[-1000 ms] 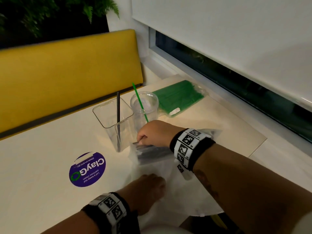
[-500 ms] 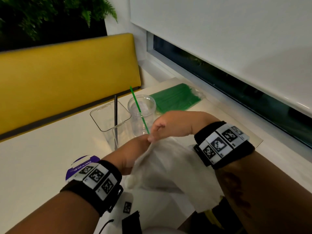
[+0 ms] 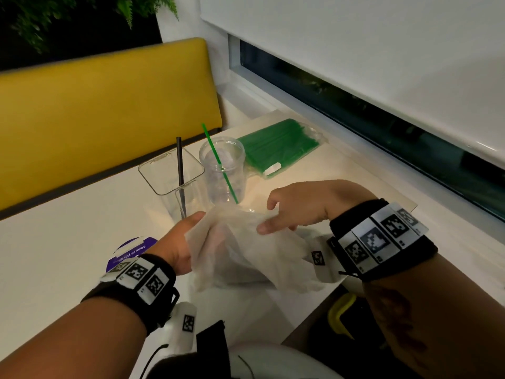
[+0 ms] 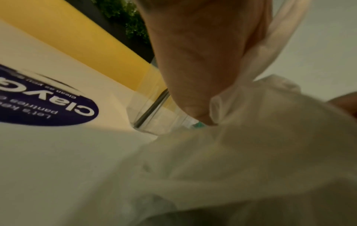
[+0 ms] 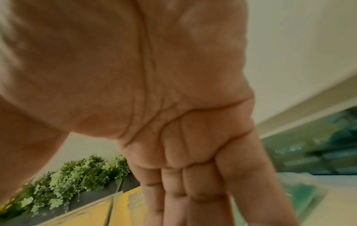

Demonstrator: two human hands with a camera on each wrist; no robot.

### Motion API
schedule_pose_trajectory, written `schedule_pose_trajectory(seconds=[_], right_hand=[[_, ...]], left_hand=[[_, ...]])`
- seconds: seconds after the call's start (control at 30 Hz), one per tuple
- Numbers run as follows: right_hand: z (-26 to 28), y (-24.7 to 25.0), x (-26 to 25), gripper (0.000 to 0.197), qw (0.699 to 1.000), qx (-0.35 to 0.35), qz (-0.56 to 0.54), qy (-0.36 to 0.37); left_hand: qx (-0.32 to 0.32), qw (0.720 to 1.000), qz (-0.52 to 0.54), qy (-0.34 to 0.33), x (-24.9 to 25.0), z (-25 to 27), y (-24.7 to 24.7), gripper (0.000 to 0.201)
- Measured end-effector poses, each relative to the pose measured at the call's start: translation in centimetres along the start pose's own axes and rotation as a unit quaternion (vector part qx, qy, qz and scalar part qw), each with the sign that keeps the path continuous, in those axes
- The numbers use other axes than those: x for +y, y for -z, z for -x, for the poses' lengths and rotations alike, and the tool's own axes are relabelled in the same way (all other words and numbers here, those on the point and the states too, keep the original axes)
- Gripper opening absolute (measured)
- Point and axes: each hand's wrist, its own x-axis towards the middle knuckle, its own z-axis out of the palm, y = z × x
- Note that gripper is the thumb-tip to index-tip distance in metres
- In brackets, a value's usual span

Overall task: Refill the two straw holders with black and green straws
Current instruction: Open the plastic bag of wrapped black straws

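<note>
A square clear holder (image 3: 169, 176) with one black straw (image 3: 180, 170) stands beside a round clear holder (image 3: 224, 170) with one green straw (image 3: 218, 162). Behind them lies a sealed pack of green straws (image 3: 278, 146). In front of the holders, a translucent white bag (image 3: 246, 255) is bunched up off the table. My left hand (image 3: 191, 228) grips its left edge, thumb (image 4: 193, 76) pressed on the plastic (image 4: 241, 152). My right hand (image 3: 284, 212) hovers at the bag's top with straight fingers (image 5: 193, 175), thumb touching the plastic. The bag's contents are hidden.
A purple round sticker (image 3: 131, 250) lies on the white table (image 3: 54, 255) to the left of my left wrist. A yellow bench back (image 3: 95, 119) runs behind the table. The window sill (image 3: 437, 242) borders the right side; the table's near edge drops off at bottom right.
The bag lay flat with my right hand on dark straws inside and my left pressing it down. Both hands have since raised the bag, and my right hand has let go of its pinch.
</note>
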Motion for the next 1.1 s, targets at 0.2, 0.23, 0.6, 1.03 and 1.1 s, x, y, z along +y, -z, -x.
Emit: schedule_pose_trajectory(seconds=[0.2, 0.23, 0.6, 1.03, 1.1], right_hand=[[0.6, -0.2, 2.3, 0.011, 0.991, 0.058, 0.122, -0.001], [0.9, 0.2, 2.8, 0.009, 0.989, 0.111, 0.094, -0.008], [0.0, -1.2, 3.8, 0.021, 0.874, 0.335, -0.345, 0.071], [-1.0, -1.2, 4.0, 0.026, 0.849, 0.368, -0.364, 0.108], [-0.7, -0.9, 3.6, 0.02, 0.875, 0.333, -0.333, 0.113]], left_hand=[[-0.009, 1.0, -0.011, 0.01, 0.3, 0.8, 0.1, 0.034], [-0.028, 0.986, -0.165, -0.019, 0.7, 1.0, 0.4, 0.029], [0.012, 0.816, -0.548, -0.185, 10.8, 3.4, -4.5, 0.033], [0.058, 0.818, -0.544, -0.178, 9.0, 1.0, -9.8, 0.02], [0.058, 0.808, -0.558, -0.179, 9.2, 1.0, -10.0, 0.02]])
